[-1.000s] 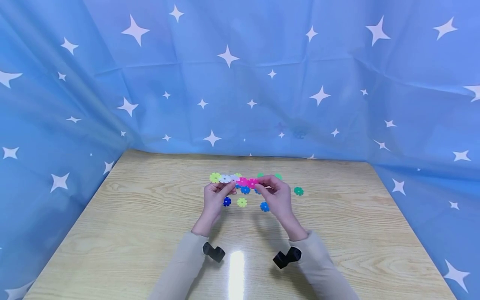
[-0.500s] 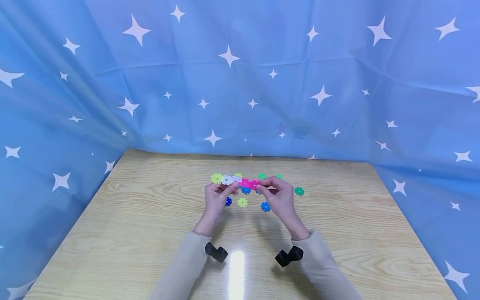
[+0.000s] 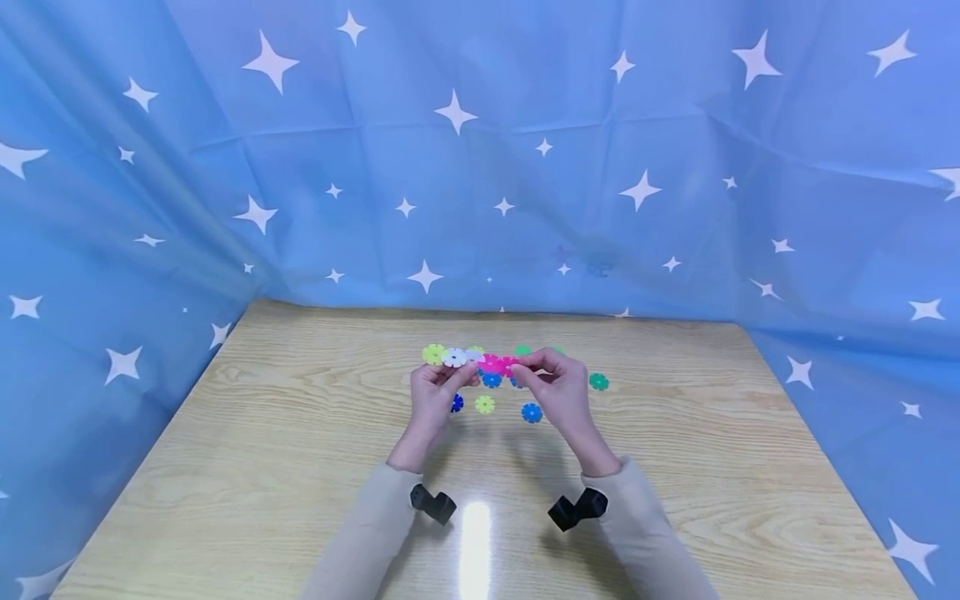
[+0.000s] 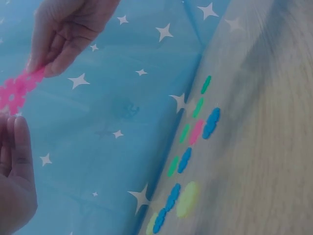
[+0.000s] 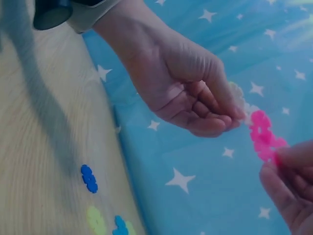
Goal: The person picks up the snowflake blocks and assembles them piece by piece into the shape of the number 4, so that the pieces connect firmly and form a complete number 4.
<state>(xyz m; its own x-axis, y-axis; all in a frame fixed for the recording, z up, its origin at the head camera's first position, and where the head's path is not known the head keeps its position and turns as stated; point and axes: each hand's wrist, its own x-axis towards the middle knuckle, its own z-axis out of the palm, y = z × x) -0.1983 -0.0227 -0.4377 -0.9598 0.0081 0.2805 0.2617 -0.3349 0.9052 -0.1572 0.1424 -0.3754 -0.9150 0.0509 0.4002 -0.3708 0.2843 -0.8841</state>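
Observation:
A row of joined notched plastic discs is held up above the table: a yellow-green disc (image 3: 433,354) at the left end, then white discs (image 3: 454,357), then pink discs (image 3: 491,364). My left hand (image 3: 433,402) pinches the white part between thumb and fingers. At the other end, my right hand (image 3: 561,398) pinches the last pink disc, its fingertips covering part of it. The right wrist view shows the left hand (image 5: 181,83) with white just beyond its fingertips, and the pink discs (image 5: 261,129) reaching to the right hand (image 5: 293,191).
Several loose discs lie on the wooden table (image 3: 300,467): a blue one (image 3: 532,413), a yellow-green one (image 3: 485,404), a dark blue one (image 3: 457,403) and a green one (image 3: 598,382). A pink disc (image 4: 196,132) lies among them. Behind hangs a star-patterned blue curtain (image 3: 480,167).
Both hands keep their pinch on the row of discs. They have shifted very slightly to the right in the head view, and the loose discs have stayed put.

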